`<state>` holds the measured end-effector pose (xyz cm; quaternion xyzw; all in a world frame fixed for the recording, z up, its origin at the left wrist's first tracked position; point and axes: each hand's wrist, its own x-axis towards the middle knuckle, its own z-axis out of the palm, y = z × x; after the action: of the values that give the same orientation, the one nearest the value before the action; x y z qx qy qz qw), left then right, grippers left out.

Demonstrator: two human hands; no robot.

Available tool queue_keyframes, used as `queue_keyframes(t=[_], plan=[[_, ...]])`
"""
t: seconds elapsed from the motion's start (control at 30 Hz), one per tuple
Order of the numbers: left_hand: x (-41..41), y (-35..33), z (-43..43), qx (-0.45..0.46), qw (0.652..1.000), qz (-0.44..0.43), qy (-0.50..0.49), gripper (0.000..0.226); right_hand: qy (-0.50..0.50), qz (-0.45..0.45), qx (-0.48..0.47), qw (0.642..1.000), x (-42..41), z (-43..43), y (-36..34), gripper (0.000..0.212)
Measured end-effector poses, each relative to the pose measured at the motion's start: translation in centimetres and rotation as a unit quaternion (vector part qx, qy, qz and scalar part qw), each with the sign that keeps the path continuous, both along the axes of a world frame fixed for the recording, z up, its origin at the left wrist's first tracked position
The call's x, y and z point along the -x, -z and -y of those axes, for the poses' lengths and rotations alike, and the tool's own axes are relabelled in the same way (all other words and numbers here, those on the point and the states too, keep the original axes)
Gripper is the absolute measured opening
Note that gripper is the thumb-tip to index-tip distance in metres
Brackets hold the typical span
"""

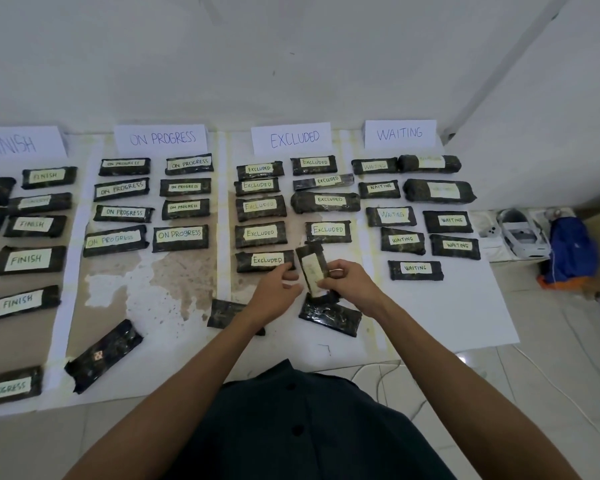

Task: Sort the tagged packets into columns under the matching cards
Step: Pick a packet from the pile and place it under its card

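In hand: tagged packet (311,268), at the foot of the column under the EXCLUDED card (293,138).

Pinched along its right edge by the right hand (349,284), fingers curled round it; turned lengthwise away from the body, pale tag facing up, writing too faint to read. Flanked by the left hand (279,284), fingers loosely bent, holding nothing; contact with the packet not discernible. Both forearms stretched forward and converging. Directly below the hands, a face-down packet (329,317) flat on the sheet; a second packet (222,311) partly under the left forearm; a diagonal packet (103,355) well off to the left.
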<state>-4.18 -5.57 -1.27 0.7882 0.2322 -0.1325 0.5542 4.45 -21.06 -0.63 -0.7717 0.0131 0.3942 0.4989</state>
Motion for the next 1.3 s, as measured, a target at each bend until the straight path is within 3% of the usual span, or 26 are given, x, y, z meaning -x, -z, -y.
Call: queue_keyframes(t=[0.1, 0.2, 0.37, 0.47, 0.53, 0.63, 0.73, 0.87, 0.97, 1.03, 1.1, 1.17, 1.3], plan=[[-0.8, -0.2, 1.5, -0.01, 0.999, 0.039, 0.031, 0.044, 0.042, -0.006, -0.013, 0.999, 0.8, -0.8, 0.2, 0.022], [-2.5, 0.5, 2.2, -0.085, 0.994, 0.054, 0.049, 0.037, 0.111, -0.021, -0.032, 0.993, 0.7, -0.9, 0.2, 0.011], [-5.0, 1.1, 2.9, -0.155, 0.977, 0.034, 0.141, 0.07, 0.189, -0.071, -0.043, 0.978, -0.5, -0.2, 0.6, 0.014], [-6.1, 2.2, 3.1, -0.196, 0.961, 0.038, 0.19, 0.073, 0.188, -0.087, -0.016, 0.978, -1.0, 0.2, 1.3, 0.019], [-6.8, 2.9, 3.0, -0.247, 0.939, 0.051, 0.232, 0.072, 0.125, -0.05, 0.052, 0.989, -0.9, 0.8, 2.0, 0.02], [-8.0, 3.7, 3.3, -0.309, 0.903, 0.079, 0.287, 0.067, -0.005, 0.101, 0.174, 0.98, -0.1, 2.8, 2.9, 0.022], [-8.9, 4.5, 3.6, -0.351, 0.878, 0.101, 0.308, 0.064, -0.045, 0.174, 0.19, 0.965, 1.2, 5.0, 3.2, 0.027], [-9.5, 5.5, 3.7, -0.334, 0.883, 0.102, 0.313, 0.06, -0.155, 0.26, 0.191, 0.934, 2.2, 6.9, 4.5, 0.051], [-9.6, 5.7, 3.6, -0.329, 0.883, 0.117, 0.314, 0.06, -0.288, 0.324, 0.226, 0.872, 2.7, 7.3, 5.4, 0.074], [-9.0, 5.5, 3.4, -0.326, 0.884, 0.139, 0.304, 0.06, -0.341, 0.351, 0.235, 0.84, 3.0, 7.0, 5.6, 0.074], [-7.8, 5.3, 3.2, -0.297, 0.894, 0.166, 0.291, 0.052, -0.346, 0.374, 0.221, 0.832, 3.1, 6.8, 5.6, 0.062], [-6.0, 5.0, 2.9, -0.245, 0.914, 0.169, 0.277, 0.041, -0.317, 0.377, 0.196, 0.848, 2.9, 6.8, 5.4, 0.048], [-3.0, 4.3, 1.7, -0.141, 0.962, 0.093, 0.214, 0.033, -0.15, 0.197, 0.115, 0.962, 1.3, 6.9, 3.6, 0.028]])
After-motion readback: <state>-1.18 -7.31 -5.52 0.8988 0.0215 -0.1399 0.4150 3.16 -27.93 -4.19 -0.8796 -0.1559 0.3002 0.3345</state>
